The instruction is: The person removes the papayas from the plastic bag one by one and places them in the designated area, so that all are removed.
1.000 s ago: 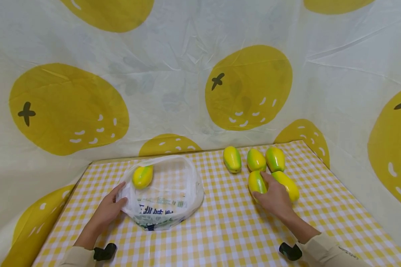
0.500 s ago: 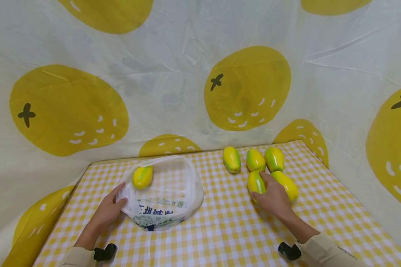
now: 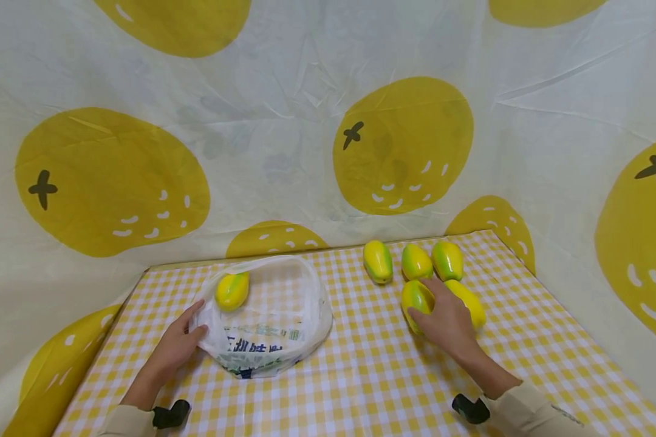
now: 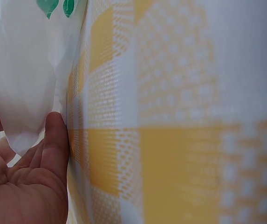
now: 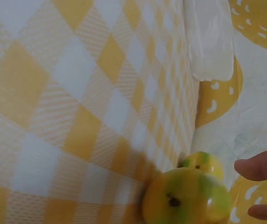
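A white plastic bag (image 3: pixel 262 358) lies on the table at the left, its mouth spread. Inside it, or seen through its thin wall, is one yellow-green papaya (image 3: pixel 232 291). My left hand (image 3: pixel 179 343) pinches the bag's left rim; in the left wrist view its fingers (image 4: pixel 54 144) bend round the plastic. On the right, my right hand (image 3: pixel 448 315) hovers over the near papaya (image 3: pixel 417 297), thumb and finger spread above it. The right wrist view shows the fingertips (image 5: pixel 254 168) apart from that papaya, not wrapped round it. My hand partly hides another papaya (image 3: pixel 470 300) just beyond.
Further papayas stand behind: one apart (image 3: pixel 378 262), and two side by side, a middle papaya (image 3: pixel 417 262) and a right papaya (image 3: pixel 447 261). A yellow checked tablecloth (image 3: pixel 355 376) covers the table. A fruit-print curtain (image 3: pixel 284 139) rises behind it.
The near papaya and my right thumb have shifted very slightly left. My left hand and the bag stay put.
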Demonstrator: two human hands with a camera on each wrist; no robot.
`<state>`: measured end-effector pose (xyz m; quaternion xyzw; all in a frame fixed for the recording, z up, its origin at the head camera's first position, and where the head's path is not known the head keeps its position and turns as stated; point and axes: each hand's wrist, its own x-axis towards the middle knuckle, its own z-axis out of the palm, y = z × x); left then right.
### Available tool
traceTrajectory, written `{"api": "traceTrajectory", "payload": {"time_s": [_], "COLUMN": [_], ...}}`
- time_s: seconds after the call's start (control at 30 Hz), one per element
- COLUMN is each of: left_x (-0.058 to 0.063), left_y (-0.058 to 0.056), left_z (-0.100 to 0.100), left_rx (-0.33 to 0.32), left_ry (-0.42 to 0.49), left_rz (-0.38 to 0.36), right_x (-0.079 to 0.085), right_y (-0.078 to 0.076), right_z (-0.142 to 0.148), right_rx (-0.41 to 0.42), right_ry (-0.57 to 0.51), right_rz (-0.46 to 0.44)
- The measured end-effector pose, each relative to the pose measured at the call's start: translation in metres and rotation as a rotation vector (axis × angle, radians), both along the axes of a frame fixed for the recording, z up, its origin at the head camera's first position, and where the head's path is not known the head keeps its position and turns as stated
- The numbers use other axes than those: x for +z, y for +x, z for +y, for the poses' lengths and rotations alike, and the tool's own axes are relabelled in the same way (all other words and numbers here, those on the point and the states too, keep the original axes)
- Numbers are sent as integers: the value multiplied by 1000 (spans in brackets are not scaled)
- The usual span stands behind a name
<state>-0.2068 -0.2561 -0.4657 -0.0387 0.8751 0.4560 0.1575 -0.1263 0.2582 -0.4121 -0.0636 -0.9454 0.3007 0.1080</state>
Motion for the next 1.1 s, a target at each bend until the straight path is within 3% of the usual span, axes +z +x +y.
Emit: {"api": "traceTrajectory", "payload": {"time_s": [0.17,0.47,0.83,1.1], "left_x": [-1,-3,-2,0], "left_y": [0,-4,-2,-1], "left_z": [1,3,2,-1], "left_rx": [-12,-8,-4,-2], "left_ry": [6,0,-9,-29], "left_rz": [9,15,8,14], "right_x": [7,15,15,14], "right_y": [-2,-17,-39,-45], "right_z": [-7,-31,-80,-114], "right_rx": [30,57,131,188], "right_ry": [8,-83,-243,-372], "right_rz": [53,43,30,13]}}
